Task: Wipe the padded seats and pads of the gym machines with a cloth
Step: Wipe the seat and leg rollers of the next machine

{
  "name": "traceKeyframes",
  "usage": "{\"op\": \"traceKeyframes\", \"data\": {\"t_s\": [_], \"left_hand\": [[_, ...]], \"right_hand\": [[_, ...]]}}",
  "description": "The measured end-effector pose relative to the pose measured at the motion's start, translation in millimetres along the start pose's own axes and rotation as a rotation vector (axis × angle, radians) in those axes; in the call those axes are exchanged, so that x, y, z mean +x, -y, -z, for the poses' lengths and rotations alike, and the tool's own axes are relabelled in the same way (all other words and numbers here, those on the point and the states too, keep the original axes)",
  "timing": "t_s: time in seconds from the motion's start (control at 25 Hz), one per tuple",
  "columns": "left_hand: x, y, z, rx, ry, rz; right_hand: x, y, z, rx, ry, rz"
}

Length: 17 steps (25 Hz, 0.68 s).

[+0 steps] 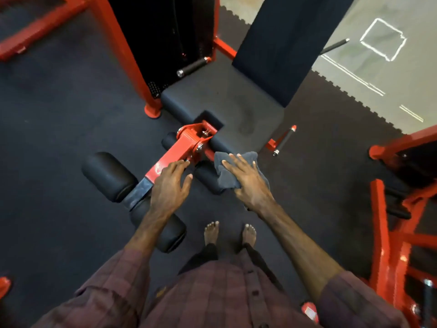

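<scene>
R hand (250,183) presses cloth (230,171) flat, crumpled.

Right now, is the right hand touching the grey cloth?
Touching. The head view shows the right hand lying flat on the grey cloth, fingers spread straight across it, pressing it onto a black roller pad.

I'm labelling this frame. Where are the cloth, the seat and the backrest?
cloth (228,177): head view, bare part left of the right hand.
seat (212,95): head view, top surface.
backrest (283,43): head view, pad middle.
</scene>
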<state>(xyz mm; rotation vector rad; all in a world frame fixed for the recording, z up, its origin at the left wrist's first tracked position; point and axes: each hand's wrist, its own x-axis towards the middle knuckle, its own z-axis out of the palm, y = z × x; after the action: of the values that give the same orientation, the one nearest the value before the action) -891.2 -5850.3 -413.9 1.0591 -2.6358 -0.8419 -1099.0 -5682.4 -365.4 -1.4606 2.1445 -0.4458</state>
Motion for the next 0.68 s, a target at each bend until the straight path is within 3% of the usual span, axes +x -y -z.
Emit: {"op": "traceKeyframes", "data": {"t_s": [0.28, 0.52, 0.68], "left_hand": [[54.4, -51.1, -43.5, 0.043, -0.119, 0.095], [142.6, -65.9, -144.8, 0.096, -0.183, 0.22], [195.7, -55.7, -199.5, 0.133, -0.211, 0.309]], "right_hand": [[71.0, -107.0, 34.1, 0.024, -0.02, -0.012], [152.1, -254.9, 16.4, 0.069, -0.046, -0.037], [197.6, -299.4, -9.6, -0.016, 0.023, 0.175]]}}
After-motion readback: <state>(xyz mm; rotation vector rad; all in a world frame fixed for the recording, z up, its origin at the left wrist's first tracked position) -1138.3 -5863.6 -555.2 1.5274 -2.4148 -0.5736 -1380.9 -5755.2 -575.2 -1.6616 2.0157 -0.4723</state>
